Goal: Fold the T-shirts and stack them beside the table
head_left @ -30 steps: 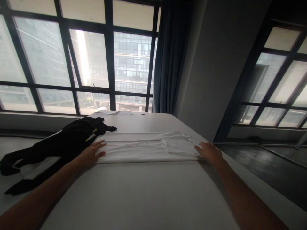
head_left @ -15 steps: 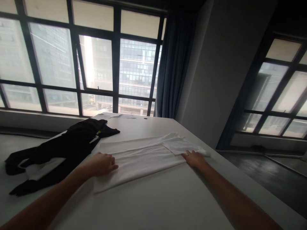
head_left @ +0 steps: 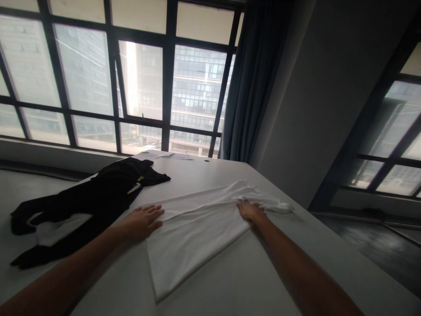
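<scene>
A white shirt (head_left: pixel 197 237) lies folded lengthwise on the white table, its near left corner angled toward me and its right end bunched. My left hand (head_left: pixel 141 222) rests palm down at the shirt's left edge, fingers stretched out with the tips on the fabric. At the right end, my right hand (head_left: pixel 250 210) has its fingers closed on gathered cloth, which wrinkles around them. The fingertips of that hand are partly hidden in the folds.
A black garment (head_left: pixel 112 188) with a yellow mark and a white tag sprawls along the table's left side. White sheets (head_left: pixel 171 155) lie at the far end of the table (head_left: pixel 197 171). Windows, a blue curtain (head_left: pixel 246 92) and a grey pillar (head_left: pixel 305 101) stand beyond.
My right hand has shifted left and inward, bunching the shirt's right end. The shirt's near left corner has swung toward me. My left hand's fingers have straightened. The view has turned slightly left.
</scene>
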Action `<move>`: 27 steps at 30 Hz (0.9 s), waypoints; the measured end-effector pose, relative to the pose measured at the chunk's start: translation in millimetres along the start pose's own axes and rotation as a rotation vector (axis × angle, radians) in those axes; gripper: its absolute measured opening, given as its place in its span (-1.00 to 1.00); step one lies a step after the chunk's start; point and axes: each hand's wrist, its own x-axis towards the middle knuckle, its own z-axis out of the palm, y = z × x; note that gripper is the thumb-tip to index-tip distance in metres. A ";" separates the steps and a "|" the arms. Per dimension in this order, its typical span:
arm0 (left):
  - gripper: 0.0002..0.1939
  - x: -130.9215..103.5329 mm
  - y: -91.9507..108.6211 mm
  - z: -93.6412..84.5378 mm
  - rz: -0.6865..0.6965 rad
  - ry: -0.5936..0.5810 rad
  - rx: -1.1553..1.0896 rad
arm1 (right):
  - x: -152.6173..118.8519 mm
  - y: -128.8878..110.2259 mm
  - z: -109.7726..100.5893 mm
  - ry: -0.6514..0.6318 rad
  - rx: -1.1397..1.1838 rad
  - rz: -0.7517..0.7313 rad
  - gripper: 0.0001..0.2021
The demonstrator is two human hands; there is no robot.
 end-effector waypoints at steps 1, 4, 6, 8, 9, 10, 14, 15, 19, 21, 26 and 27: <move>-0.34 -1.7 2.2 -3.3 -0.018 -0.005 0.009 | 6.3 -10.9 -1.5 -0.006 0.004 0.032 -0.25; -0.41 -7.7 8.5 -15.3 -0.052 0.022 0.036 | 30.6 -46.9 -3.1 0.002 -0.002 -0.011 -0.26; -0.50 -11.5 12.9 -22.9 -0.066 0.048 0.048 | 49.4 -73.2 -0.9 0.026 -0.011 -0.120 -0.28; -0.57 -14.3 18.1 -28.2 -0.086 0.061 0.044 | 67.9 -99.0 1.5 0.052 -0.026 -0.273 -0.32; -0.58 -14.9 21.0 -29.7 -0.087 0.068 0.032 | 76.3 -111.0 1.8 0.071 -0.034 -0.355 -0.34; -0.59 -15.2 24.0 -30.3 -0.073 0.080 0.012 | 83.7 -122.0 1.2 0.102 -0.046 -0.420 -0.35; -0.64 -13.0 33.7 -25.9 0.103 0.094 -0.116 | 96.6 -152.5 -8.4 0.317 -0.119 -0.355 -0.43; -0.71 -12.4 34.7 -23.3 0.132 0.085 -0.146 | 94.5 -156.4 -10.8 0.334 -0.125 -0.309 -0.45; -0.53 -10.4 34.8 -7.5 0.140 0.019 -0.185 | 65.1 -152.8 -10.9 0.193 -0.082 -0.424 -0.44; -0.48 -9.2 37.0 1.7 0.133 -0.017 -0.180 | 41.5 -136.4 -6.7 0.133 -0.086 -0.573 -0.44; -0.46 -6.6 58.7 5.3 0.131 0.025 -0.086 | -22.8 -63.7 -8.0 0.257 -0.208 -0.648 -0.56; -0.47 -6.0 61.6 1.1 0.167 0.021 -0.077 | -35.0 -48.4 -10.6 0.271 -0.230 -0.657 -0.59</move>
